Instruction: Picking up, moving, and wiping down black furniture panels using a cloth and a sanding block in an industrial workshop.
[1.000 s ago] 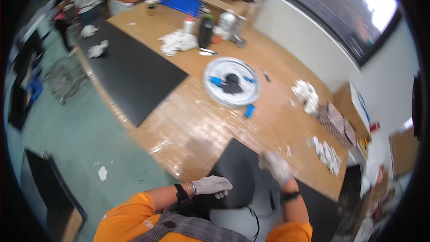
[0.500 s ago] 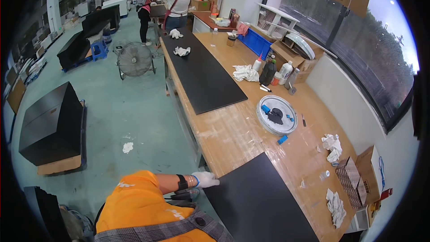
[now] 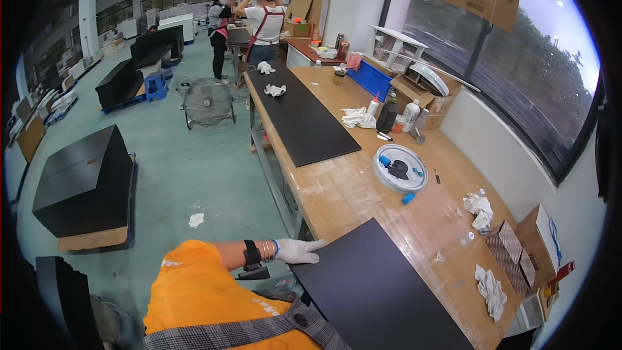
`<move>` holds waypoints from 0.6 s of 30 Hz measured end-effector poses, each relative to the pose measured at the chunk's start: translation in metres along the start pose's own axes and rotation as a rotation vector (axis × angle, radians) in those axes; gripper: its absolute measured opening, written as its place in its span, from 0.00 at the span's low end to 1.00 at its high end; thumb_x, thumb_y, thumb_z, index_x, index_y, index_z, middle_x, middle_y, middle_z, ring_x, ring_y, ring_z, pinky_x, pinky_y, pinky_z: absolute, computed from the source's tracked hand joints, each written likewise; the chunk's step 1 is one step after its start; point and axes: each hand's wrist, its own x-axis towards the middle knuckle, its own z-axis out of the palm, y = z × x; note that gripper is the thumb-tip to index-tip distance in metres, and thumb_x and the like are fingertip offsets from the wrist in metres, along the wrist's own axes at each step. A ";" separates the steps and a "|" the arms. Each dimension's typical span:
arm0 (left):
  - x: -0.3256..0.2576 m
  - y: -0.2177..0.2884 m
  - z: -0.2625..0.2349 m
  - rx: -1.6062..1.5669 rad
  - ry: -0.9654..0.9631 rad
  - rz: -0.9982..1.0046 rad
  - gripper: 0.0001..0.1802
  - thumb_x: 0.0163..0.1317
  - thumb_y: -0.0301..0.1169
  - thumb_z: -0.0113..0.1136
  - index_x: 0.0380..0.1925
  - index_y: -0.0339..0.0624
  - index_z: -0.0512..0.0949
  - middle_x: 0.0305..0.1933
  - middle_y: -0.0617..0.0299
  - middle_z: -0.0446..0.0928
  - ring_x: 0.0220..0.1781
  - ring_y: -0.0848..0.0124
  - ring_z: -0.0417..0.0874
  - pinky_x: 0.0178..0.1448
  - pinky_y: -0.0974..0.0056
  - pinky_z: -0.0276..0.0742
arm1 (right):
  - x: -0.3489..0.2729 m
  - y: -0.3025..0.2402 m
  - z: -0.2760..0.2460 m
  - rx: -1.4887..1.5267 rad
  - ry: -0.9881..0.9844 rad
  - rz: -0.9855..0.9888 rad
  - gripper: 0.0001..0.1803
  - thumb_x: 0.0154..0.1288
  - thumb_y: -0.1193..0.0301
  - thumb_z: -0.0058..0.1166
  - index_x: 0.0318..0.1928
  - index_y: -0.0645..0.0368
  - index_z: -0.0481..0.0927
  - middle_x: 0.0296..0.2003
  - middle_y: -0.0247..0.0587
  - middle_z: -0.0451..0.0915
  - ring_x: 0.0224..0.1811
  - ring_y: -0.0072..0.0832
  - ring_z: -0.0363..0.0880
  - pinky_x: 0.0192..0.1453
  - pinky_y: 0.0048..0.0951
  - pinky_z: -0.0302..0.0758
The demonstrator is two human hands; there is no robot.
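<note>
My left hand, in a white glove with a black watch and thin bracelets at the wrist, lies flat with fingers stretched out. It rests on the near left corner of a large black panel. The panel lies on the near end of a long wooden workbench. My orange sleeve fills the bottom of the picture. My right hand is out of view.
A second black panel lies farther along the bench. Past it are a round white tray holding small blue and black parts, bottles and crumpled rags. A floor fan and black cabinet stand on the floor. Two people work far off.
The view has swung left and up toward the hall. A second ago both gloved hands were at the panel's near edge; now only my left hand shows, still on the panel.
</note>
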 end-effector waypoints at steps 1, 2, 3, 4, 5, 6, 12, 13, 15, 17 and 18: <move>-0.004 0.015 -0.009 -0.075 -0.149 -0.029 0.36 0.69 0.48 0.44 0.72 0.46 0.51 0.59 0.52 0.71 0.44 0.72 0.79 0.31 0.71 0.79 | -0.012 -0.008 -0.005 -0.126 0.120 -0.129 0.29 0.71 0.46 0.42 0.38 0.64 0.74 0.22 0.35 0.73 0.22 0.22 0.69 0.26 0.21 0.67; -0.004 0.015 -0.014 -0.134 -0.184 0.037 0.35 0.69 0.47 0.44 0.72 0.47 0.52 0.56 0.54 0.73 0.40 0.75 0.78 0.29 0.72 0.78 | -0.016 -0.015 -0.006 -0.260 0.229 -0.242 0.28 0.72 0.47 0.42 0.37 0.64 0.75 0.20 0.37 0.73 0.20 0.23 0.67 0.25 0.22 0.66; 0.000 0.017 -0.017 -0.185 -0.229 0.104 0.34 0.70 0.47 0.44 0.72 0.48 0.52 0.53 0.56 0.74 0.36 0.77 0.77 0.28 0.73 0.76 | -0.021 -0.017 0.006 -0.257 0.233 -0.248 0.28 0.72 0.47 0.42 0.37 0.64 0.75 0.20 0.37 0.73 0.20 0.23 0.67 0.25 0.22 0.66; 0.003 0.026 -0.018 -0.285 -0.243 0.083 0.30 0.70 0.46 0.45 0.69 0.50 0.61 0.36 0.63 0.76 0.24 0.79 0.73 0.22 0.73 0.70 | -0.025 -0.020 0.032 -0.195 0.434 -0.501 0.28 0.73 0.48 0.40 0.34 0.63 0.75 0.19 0.36 0.72 0.18 0.24 0.65 0.23 0.23 0.65; 0.003 0.034 -0.021 -0.280 -0.245 0.082 0.30 0.70 0.46 0.45 0.69 0.50 0.61 0.36 0.63 0.76 0.24 0.79 0.73 0.22 0.73 0.70 | -0.026 -0.025 0.057 -0.132 0.630 -0.746 0.29 0.73 0.48 0.39 0.30 0.62 0.76 0.17 0.36 0.72 0.16 0.26 0.64 0.21 0.24 0.63; -0.002 0.042 -0.027 -0.407 -0.266 0.066 0.27 0.69 0.45 0.45 0.66 0.50 0.65 0.29 0.67 0.73 0.19 0.80 0.69 0.19 0.73 0.66 | -0.028 -0.037 0.078 -0.220 0.615 -0.795 0.28 0.74 0.50 0.38 0.29 0.62 0.75 0.17 0.36 0.71 0.16 0.27 0.64 0.21 0.27 0.63; 0.001 0.093 -0.042 -0.749 -0.320 -0.194 0.16 0.63 0.46 0.53 0.43 0.50 0.80 0.16 0.75 0.66 0.09 0.83 0.57 0.12 0.77 0.52 | -0.035 -0.109 0.077 -1.673 0.864 -1.412 0.21 0.71 0.60 0.48 0.24 0.63 0.73 0.18 0.42 0.74 0.20 0.32 0.66 0.26 0.39 0.66; 0.011 0.095 -0.044 -0.732 -0.348 -0.200 0.16 0.63 0.46 0.53 0.43 0.50 0.80 0.16 0.75 0.66 0.09 0.83 0.57 0.12 0.77 0.52 | -0.030 -0.119 0.094 -1.359 0.867 -1.244 0.18 0.71 0.61 0.48 0.27 0.62 0.75 0.22 0.42 0.76 0.24 0.31 0.69 0.30 0.36 0.69; 0.036 0.093 -0.054 -0.877 -0.297 -0.284 0.19 0.69 0.43 0.46 0.51 0.51 0.79 0.12 0.73 0.60 0.08 0.81 0.56 0.12 0.74 0.52 | -0.009 -0.142 0.115 -0.751 0.846 -0.904 0.13 0.69 0.64 0.49 0.33 0.61 0.78 0.31 0.40 0.79 0.34 0.28 0.75 0.38 0.31 0.74; 0.057 0.102 -0.063 -0.947 -0.249 -0.288 0.19 0.67 0.46 0.48 0.41 0.44 0.80 0.10 0.69 0.60 0.07 0.75 0.59 0.10 0.69 0.54 | 0.035 -0.184 0.080 -0.883 0.932 -1.119 0.16 0.71 0.61 0.47 0.42 0.63 0.77 0.37 0.47 0.78 0.40 0.33 0.75 0.46 0.35 0.72; 0.051 0.120 -0.069 -0.788 -0.040 -0.273 0.22 0.66 0.49 0.48 0.33 0.41 0.79 0.11 0.64 0.65 0.07 0.72 0.64 0.10 0.68 0.58 | 0.045 -0.194 0.065 -1.068 0.934 -1.311 0.22 0.72 0.59 0.44 0.51 0.66 0.75 0.42 0.54 0.77 0.46 0.38 0.76 0.53 0.40 0.71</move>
